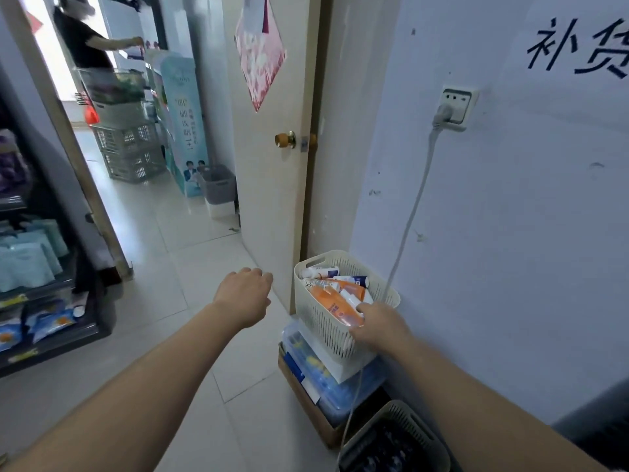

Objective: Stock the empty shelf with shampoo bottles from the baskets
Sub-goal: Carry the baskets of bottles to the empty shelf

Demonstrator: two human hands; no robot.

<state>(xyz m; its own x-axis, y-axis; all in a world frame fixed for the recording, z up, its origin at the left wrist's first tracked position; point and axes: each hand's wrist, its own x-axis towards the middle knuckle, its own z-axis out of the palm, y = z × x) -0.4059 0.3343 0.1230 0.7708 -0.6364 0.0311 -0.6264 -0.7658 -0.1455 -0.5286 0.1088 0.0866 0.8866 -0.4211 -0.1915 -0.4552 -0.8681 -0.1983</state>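
The right hand [377, 327] grips the near rim of a cream plastic basket [326, 321], thumb inside against the contents and fingers curled under the edge, so the hold is on the basket wall and not clearly on any one bottle. Just ahead of that grip, the basket is heaped with shampoo bottles [335, 294]: glossy orange-and-white tubes and white bottles lying on their sides, some with dark blue caps. The basket's walls are slotted with narrow vertical slits, its corners rounded, and an oval handle hole pierces the far rim. Beneath the grip, the basket sits on a white box, which rests on a clear blue-tinted plastic bin [326, 379], itself set in a brown cardboard carton [306, 400] on the pale glossy tile floor. Nearer than the grip and lower, a grey-green slotted basket [394, 441] holds dark items too blurred to tell. A white cable [412, 212] hangs down the matte wall just past the basket. The left hand [243, 296] hovers well to the left of the grip over the floor, fingers loosely curled, holding nothing. Far left, a dark shelf [51, 335] carries soft teal and blue packets.
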